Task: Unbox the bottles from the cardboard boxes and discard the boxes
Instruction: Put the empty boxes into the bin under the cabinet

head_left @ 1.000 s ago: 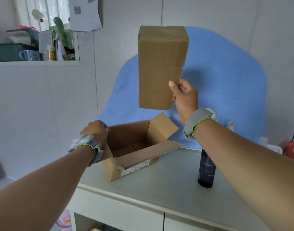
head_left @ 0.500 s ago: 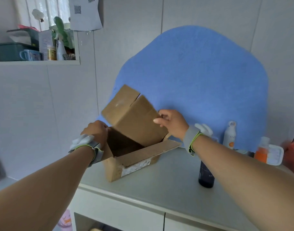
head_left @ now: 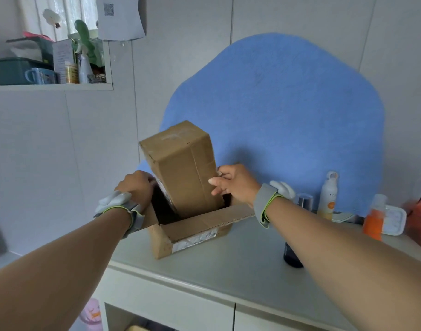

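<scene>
Step in hand, by judgement: disposal of a spent carton, nested inside a bigger one.

Finds a tall, narrow brown cardboard box (head_left: pixel 183 168) standing tilted, upper end closed and leaning to the left, lower end sunk into a larger open brown cardboard box (head_left: pixel 200 223) on the pale countertop (head_left: pixel 228 271). Cannot tell whether the lower end reaches the bottom, nor whether anything remains inside.

Finds the left hand (head_left: pixel 136 187) curled over the left wall of the open box, bracing it. Finds the right hand (head_left: pixel 233 185) at the right edge of the tall box, thumb on the front face, fingers on the side, pinching the cardboard. Hands apart, one on either side of the tall box.

Notes a dark cylindrical bottle (head_left: pixel 293 256) upright on the countertop, right of the open box and partly hidden behind the right forearm; judged already unboxed. Notes further right, before a blue fuzzy mat (head_left: pixel 276 115), a white spray bottle with an orange mark (head_left: pixel 327 194) and a blurred orange bottle (head_left: pixel 373 220).

Next move, by judgement: calls for laying the tall box flatter or pressing it lower, since it stands well above the open rim, with the left-hand brace kept on; then letting go with the right hand and taking both boxes away.
</scene>
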